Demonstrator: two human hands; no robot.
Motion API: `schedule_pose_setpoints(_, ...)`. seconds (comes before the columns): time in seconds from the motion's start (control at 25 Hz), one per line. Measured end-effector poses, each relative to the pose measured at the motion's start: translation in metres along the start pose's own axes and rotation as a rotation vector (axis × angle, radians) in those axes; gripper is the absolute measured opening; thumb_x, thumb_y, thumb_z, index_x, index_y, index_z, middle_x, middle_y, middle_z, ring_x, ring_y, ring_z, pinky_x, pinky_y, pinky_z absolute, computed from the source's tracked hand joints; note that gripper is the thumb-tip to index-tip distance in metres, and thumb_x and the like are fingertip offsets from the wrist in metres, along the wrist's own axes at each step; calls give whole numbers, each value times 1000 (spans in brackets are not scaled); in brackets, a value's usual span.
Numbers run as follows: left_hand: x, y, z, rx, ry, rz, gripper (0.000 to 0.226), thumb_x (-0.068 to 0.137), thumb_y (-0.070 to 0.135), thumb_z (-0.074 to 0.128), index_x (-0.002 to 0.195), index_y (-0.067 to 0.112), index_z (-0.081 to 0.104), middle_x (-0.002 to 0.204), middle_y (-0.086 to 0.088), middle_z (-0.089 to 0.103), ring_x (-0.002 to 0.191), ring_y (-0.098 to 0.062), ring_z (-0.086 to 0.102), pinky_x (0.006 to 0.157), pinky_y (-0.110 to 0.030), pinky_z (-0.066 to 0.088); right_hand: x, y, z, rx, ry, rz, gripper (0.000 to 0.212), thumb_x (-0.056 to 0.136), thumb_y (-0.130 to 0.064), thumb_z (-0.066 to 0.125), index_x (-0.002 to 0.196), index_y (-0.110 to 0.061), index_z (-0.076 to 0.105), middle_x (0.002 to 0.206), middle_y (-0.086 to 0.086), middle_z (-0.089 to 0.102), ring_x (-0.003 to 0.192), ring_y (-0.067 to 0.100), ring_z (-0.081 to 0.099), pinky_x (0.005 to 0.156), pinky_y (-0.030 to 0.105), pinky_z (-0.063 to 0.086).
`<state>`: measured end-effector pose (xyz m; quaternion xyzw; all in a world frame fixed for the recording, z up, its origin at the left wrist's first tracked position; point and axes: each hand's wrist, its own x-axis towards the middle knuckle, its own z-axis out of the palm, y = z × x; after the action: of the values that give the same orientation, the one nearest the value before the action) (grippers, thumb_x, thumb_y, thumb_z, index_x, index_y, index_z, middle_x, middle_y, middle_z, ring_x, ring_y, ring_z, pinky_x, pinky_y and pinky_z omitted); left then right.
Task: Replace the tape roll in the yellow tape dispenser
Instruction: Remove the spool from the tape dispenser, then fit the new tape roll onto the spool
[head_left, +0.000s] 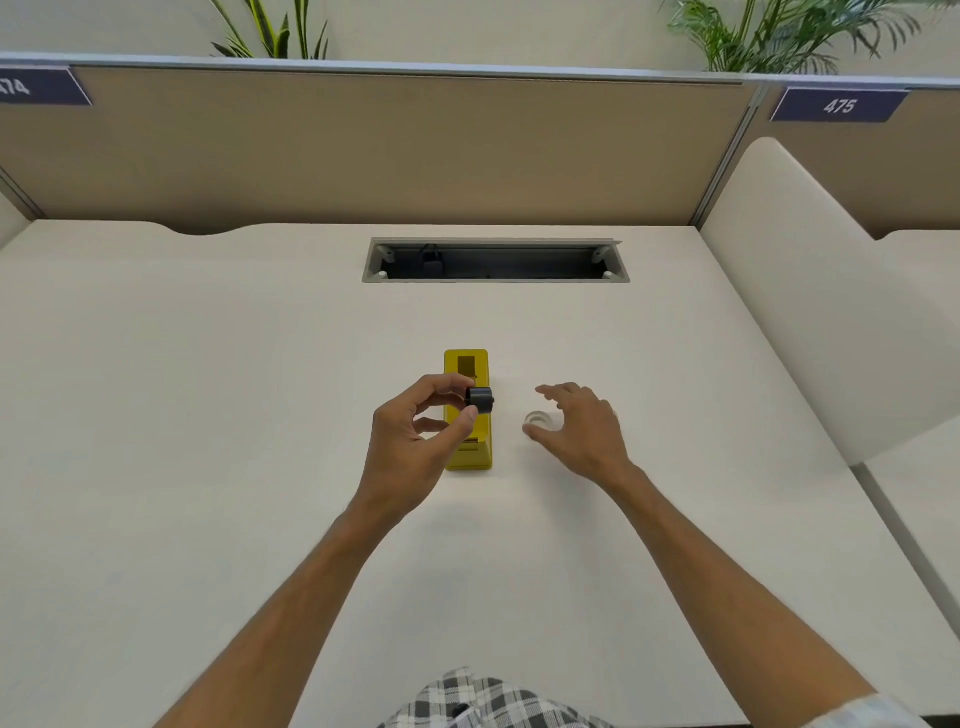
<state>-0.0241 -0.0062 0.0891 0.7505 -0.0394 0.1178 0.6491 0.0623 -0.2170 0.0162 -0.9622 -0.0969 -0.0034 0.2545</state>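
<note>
The yellow tape dispenser (471, 366) stands on the white desk (208, 364), its roll bay open and bare. Above its middle, my left hand (415, 441) pinches a small black spool core (480, 399) between thumb and fingers. To the right of the dispenser lies a clear tape roll (539, 419) flat on the desk. My right hand (582, 431) hovers over that roll with fingers spread, the thumb beside the roll; part of the roll is hidden by the palm.
A grey cable tray opening (496, 260) is cut into the desk behind the dispenser. A tan partition (363, 145) closes the back, and a white side divider (810, 291) stands at the right.
</note>
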Motion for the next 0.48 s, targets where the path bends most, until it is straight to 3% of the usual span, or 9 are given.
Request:
schedule_pose_setpoints(0.12, -1, -2, 1, -12, -6, -7, 28, 84, 10, 70, 102, 30, 67, 98, 12, 72, 99, -17, 66, 71, -20, 54, -12, -26, -18, 399, 69, 7, 21, 86, -39, 67, 102, -27, 70, 93, -15, 70, 84, 1, 62, 72, 14, 42)
schedule_pose_setpoints(0.2, -2, -2, 1, -14, -30, 0, 27, 82, 8, 71, 103, 26, 67, 100, 11, 72, 101, -18, 66, 73, -22, 55, -27, -48, -29, 673, 43, -19, 20, 91, -41, 59, 87, -26, 73, 78, -15, 70, 76, -2, 61, 67, 6, 40)
schedule_pose_setpoints(0.28, -4, 0, 2, -15, -58, 18, 28, 81, 5, 71, 103, 22, 67, 101, 10, 72, 102, -18, 66, 75, -24, 55, -43, -66, -39, 834, -16, -65, 31, 93, -45, 53, 84, -24, 73, 77, -14, 70, 77, 1, 61, 69, 6, 41)
schedule_pose_setpoints(0.4, -6, 3, 2, -19, -91, 32, 29, 80, 2, 73, 104, 17, 66, 102, 9, 71, 102, -18, 66, 76, -27, 56, -58, -80, -51, 936, -49, -107, 15, 91, -39, 60, 90, -34, 74, 83, -17, 73, 83, -1, 65, 70, 6, 44)
schedule_pose_setpoints(0.48, -6, 6, 0, -23, -118, 51, 30, 80, 2, 73, 106, 16, 66, 104, 8, 71, 104, -20, 66, 76, -27, 56, -61, -82, -57, 968, -51, -78, 9, 89, -31, 66, 93, -30, 74, 87, -15, 75, 86, 0, 66, 70, 7, 46)
